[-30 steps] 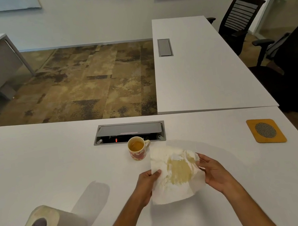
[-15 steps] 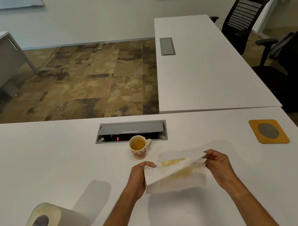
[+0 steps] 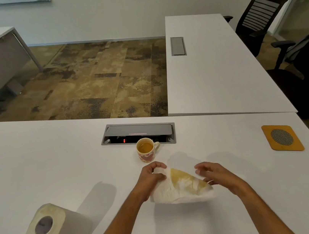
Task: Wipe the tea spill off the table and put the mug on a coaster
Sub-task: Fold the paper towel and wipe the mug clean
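Two hands work one sheet of paper towel (image 3: pixel 180 189) at lower centre of the frame, just above the white bench (image 3: pixel 56 161). Left hand (image 3: pixel 152 179): fingers curled shut on the sheet's upper left corner. Right hand (image 3: pixel 216 173): fingers half spread over the sheet's right end; a thumb-side pinch on the lower right edge appears likely, but firm hold cannot be confirmed. The sheet is bunched and folded, with a broad yellow-brown tea stain across its upper face; the underside is not visible.

Mug (image 3: pixel 147 152): upright at centre frame, just in front of the recessed power socket box (image 3: pixel 138 134), holding tea, handle to the right. It stands directly on the bench, just beyond the left hand and clear of it. Coaster (image 3: pixel 282 138): orange with a dark mesh disc, at right of frame, well apart from the mug and bare. A roll of paper towel (image 3: pixel 51 225) lies on its side at lower left.

No wet patch is discernible on the bench surface; whether residue remains under the sheet cannot be told.

Assessment: the step in hand appears to be refolding the soiled sheet. Recommended practice: turn the stained face inward so a dry face meets the bench, then press flat and draw in one direction. Keep strokes away from the mug, which is full enough to slop if knocked. Mug transfer is outstanding.
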